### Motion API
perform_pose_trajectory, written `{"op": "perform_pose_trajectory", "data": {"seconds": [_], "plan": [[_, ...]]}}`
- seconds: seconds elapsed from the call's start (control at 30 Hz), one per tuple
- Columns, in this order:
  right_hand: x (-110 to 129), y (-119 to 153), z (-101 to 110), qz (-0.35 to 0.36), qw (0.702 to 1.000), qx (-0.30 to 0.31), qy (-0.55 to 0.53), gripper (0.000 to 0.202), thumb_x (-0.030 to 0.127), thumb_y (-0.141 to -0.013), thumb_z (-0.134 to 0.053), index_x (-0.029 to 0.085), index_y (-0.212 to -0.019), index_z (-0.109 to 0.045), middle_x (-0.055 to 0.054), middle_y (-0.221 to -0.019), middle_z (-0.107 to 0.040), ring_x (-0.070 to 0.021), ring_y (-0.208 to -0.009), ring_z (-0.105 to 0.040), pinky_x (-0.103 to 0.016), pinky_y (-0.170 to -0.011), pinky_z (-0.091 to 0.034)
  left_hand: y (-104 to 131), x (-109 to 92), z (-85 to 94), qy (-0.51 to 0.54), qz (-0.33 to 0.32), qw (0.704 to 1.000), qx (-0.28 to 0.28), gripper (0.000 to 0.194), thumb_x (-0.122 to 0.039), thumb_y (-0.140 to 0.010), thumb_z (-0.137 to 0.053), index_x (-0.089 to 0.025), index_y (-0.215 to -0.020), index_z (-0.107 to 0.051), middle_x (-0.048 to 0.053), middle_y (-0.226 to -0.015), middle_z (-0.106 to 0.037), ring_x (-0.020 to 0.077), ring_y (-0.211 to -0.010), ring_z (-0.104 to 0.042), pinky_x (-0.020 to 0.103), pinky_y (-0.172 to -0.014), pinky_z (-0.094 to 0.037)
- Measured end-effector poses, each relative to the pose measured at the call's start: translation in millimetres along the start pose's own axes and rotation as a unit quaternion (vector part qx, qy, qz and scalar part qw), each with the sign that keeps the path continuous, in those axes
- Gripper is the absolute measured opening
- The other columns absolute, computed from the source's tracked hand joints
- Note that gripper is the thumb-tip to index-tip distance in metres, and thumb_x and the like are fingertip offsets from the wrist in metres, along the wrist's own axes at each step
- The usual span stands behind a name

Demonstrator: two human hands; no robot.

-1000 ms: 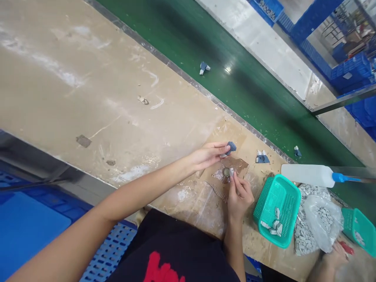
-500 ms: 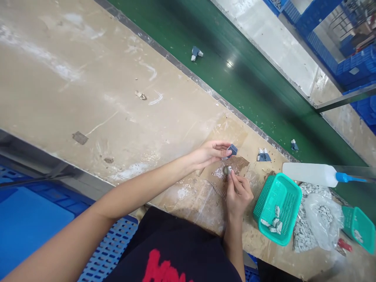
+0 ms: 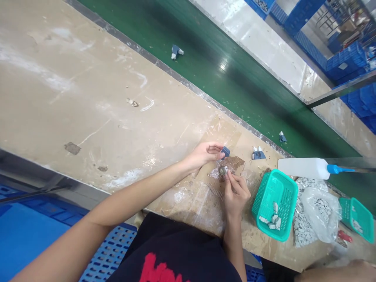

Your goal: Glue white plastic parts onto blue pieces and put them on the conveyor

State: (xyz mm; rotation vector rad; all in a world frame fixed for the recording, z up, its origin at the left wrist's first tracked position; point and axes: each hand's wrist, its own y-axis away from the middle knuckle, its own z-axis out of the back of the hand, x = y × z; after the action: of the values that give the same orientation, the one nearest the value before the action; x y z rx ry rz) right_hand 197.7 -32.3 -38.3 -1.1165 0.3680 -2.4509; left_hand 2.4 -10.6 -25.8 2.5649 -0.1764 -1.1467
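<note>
My left hand [image 3: 208, 154] holds a dark blue piece [image 3: 225, 152] between thumb and fingers, above the worktable. Close by on the right, my right hand [image 3: 235, 191] pinches a small white piece [image 3: 225, 170] over a round dark spot on a brown, glue-smeared cardboard scrap [image 3: 236, 165]. The two hands are apart. To their right, a blue piece with white parts attached [image 3: 259, 153] lies on the table.
A green basket [image 3: 256, 203] holds several white pieces. Beyond it are a white bottle [image 3: 304, 168], a plastic bag [image 3: 317, 219] and another green basket [image 3: 362, 219]. Blue-and-white pieces sit on the green belt [image 3: 205, 74]. A person's forearm [image 3: 331, 273] shows lower right.
The whole view has shifted, so the table, belt and baskets appear farther left. Both hands keep their pieces. A person's forearm has come into view at the bottom right.
</note>
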Motion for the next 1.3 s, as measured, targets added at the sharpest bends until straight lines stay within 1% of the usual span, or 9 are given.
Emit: {"op": "perform_pose_trajectory", "data": {"seconds": [0.1, 0.2, 0.33, 0.47, 0.7, 0.87, 1.03, 1.17, 1.3], "plan": [[1.8, -0.3, 4.5, -0.063, 0.994, -0.055, -0.069, 0.019, 0.026, -0.091, -0.068, 0.022, -0.107, -0.078, -0.004, -0.08, -0.069, -0.0147, -0.073, -0.062, -0.031, -0.069, -0.052, 5.4, -0.4, -4.1, -0.089, -0.034, 0.995, -0.012, 0.025, -0.013, -0.07, -0.08, -0.014, -0.09, -0.065, 0.004, -0.084, -0.073, 0.0171, -0.082, -0.069, 0.032, -0.083, -0.051], [3.8, -2.2, 11.8, -0.111, 0.983, -0.09, -0.113, 0.021, 0.029, -0.09, -0.069, 0.022, -0.107, -0.078, -0.003, -0.08, -0.066, -0.0152, -0.074, -0.062, -0.03, -0.066, -0.051, 11.9, -0.5, -10.8, -0.147, -0.055, 0.988, 0.002, 0.021, -0.012, -0.071, -0.077, -0.014, -0.088, -0.065, 0.004, -0.084, -0.073, 0.0181, -0.084, -0.07, 0.033, -0.085, -0.053], [7.7, -5.7, 20.8, -0.132, 0.976, -0.111, -0.134, 0.024, 0.031, -0.09, -0.067, 0.021, -0.109, -0.078, -0.005, -0.084, -0.064, -0.0166, -0.077, -0.062, -0.032, -0.068, -0.051, 17.6, 3.9, -19.0, -0.166, -0.028, 0.985, 0.029, 0.022, -0.008, -0.065, -0.077, -0.014, -0.084, -0.067, 0.004, -0.081, -0.073, 0.018, -0.081, -0.07, 0.033, -0.086, -0.055], [13.8, -8.1, 24.8, -0.123, 0.976, -0.103, -0.145, 0.021, 0.029, -0.09, -0.066, 0.023, -0.105, -0.079, -0.005, -0.086, -0.065, -0.0176, -0.08, -0.063, -0.033, -0.07, -0.052, 20.7, 10.5, -23.6, -0.137, 0.011, 0.988, 0.069, 0.02, -0.005, -0.064, -0.073, -0.013, -0.081, -0.065, 0.003, -0.078, -0.073, 0.016, -0.074, -0.071, 0.028, -0.077, -0.057], [19.9, -9.7, 24.3, -0.081, 0.978, -0.076, -0.179, 0.021, 0.021, -0.089, -0.067, 0.029, -0.104, -0.079, -0.003, -0.087, -0.068, -0.0167, -0.083, -0.065, -0.031, -0.07, -0.052, 25.7, 10.1, -27.1, -0.116, 0.019, 0.987, 0.106, 0.017, -0.004, -0.064, -0.07, -0.012, -0.077, -0.064, 0.003, -0.076, -0.073, 0.0137, -0.068, -0.07, 0.023, -0.069, -0.057], [25.5, -12.1, 28.0, -0.056, 0.989, -0.039, -0.128, 0.023, 0.02, -0.091, -0.065, 0.029, -0.107, -0.078, -0.003, -0.087, -0.068, -0.0168, -0.082, -0.065, -0.031, -0.07, -0.053, 32.4, 5.5, -30.7, -0.144, 0.003, 0.986, 0.088, 0.016, -0.004, -0.067, -0.07, -0.013, -0.079, -0.064, 0.003, -0.076, -0.073, 0.0137, -0.07, -0.07, 0.023, -0.072, -0.057], [31.4, -10.3, 25.5, -0.014, 0.994, -0.038, -0.1, 0.035, 0.011, -0.092, -0.059, 0.034, -0.113, -0.075, -0.003, -0.088, -0.066, -0.016, -0.082, -0.064, -0.032, -0.07, -0.054, 39.3, 7.1, -32.5, -0.164, -0.045, 0.984, 0.061, 0.015, -0.004, -0.069, -0.069, -0.013, -0.078, -0.061, 0.003, -0.077, -0.071, 0.0144, -0.075, -0.07, 0.023, -0.072, -0.057], [32.8, -6.7, 18.8, -0.013, 0.996, -0.016, -0.087, 0.045, 0.006, -0.092, -0.053, 0.036, -0.12, -0.071, -0.003, -0.091, -0.065, -0.0154, -0.083, -0.064, -0.031, -0.069, -0.054, 37.5, 9.1, -28.7, -0.178, -0.042, 0.982, 0.049, 0.016, -0.006, -0.07, -0.07, -0.014, -0.077, -0.057, 0.003, -0.075, -0.069, 0.014, -0.07, -0.068, 0.021, -0.066, -0.054], [34.4, -12.5, 15.3, -0.01, 0.997, 0.005, -0.08, 0.042, 0.009, -0.094, -0.053, 0.033, -0.123, -0.071, -0.003, -0.087, -0.065, -0.0145, -0.081, -0.064, -0.029, -0.072, -0.054, 32.6, 13.6, -24.8, -0.179, -0.044, 0.981, 0.056, 0.018, -0.012, -0.073, -0.071, -0.014, -0.084, -0.057, 0.002, -0.074, -0.067, 0.0133, -0.067, -0.065, 0.02, -0.062, -0.051]]}}
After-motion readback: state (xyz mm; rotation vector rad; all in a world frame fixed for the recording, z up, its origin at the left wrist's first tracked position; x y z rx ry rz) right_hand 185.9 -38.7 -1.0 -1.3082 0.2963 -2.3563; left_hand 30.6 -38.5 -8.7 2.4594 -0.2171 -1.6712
